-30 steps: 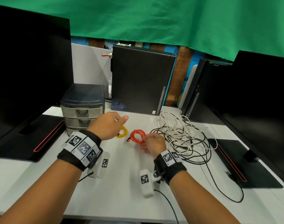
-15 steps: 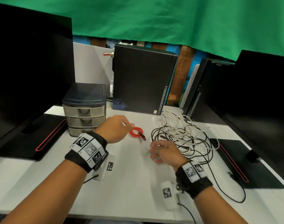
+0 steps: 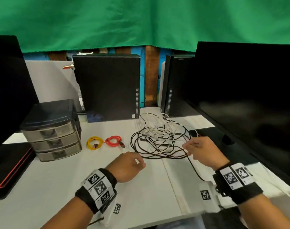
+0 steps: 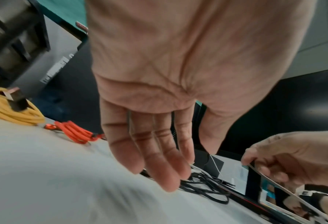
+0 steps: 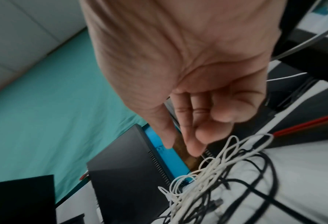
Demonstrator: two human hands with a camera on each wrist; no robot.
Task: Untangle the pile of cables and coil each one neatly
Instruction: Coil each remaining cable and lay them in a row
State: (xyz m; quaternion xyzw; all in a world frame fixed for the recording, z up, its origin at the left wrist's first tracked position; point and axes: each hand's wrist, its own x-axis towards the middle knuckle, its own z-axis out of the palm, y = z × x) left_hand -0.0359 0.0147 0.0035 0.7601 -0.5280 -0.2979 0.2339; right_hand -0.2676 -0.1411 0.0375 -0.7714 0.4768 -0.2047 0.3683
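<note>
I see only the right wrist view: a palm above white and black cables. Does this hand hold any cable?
Observer: Yes. In the left wrist view the right hand pinches a white cable between thumb and fingers.
Operator: What does the other hand do?
Observer: The left hand holds nothing. Its fingers are relaxed, near the front edge of the tangle.
Operator: Is any cable coiled already?
Observer: Two. A yellow coil and a red coil lie side by side on the table, left of the tangle.
</note>
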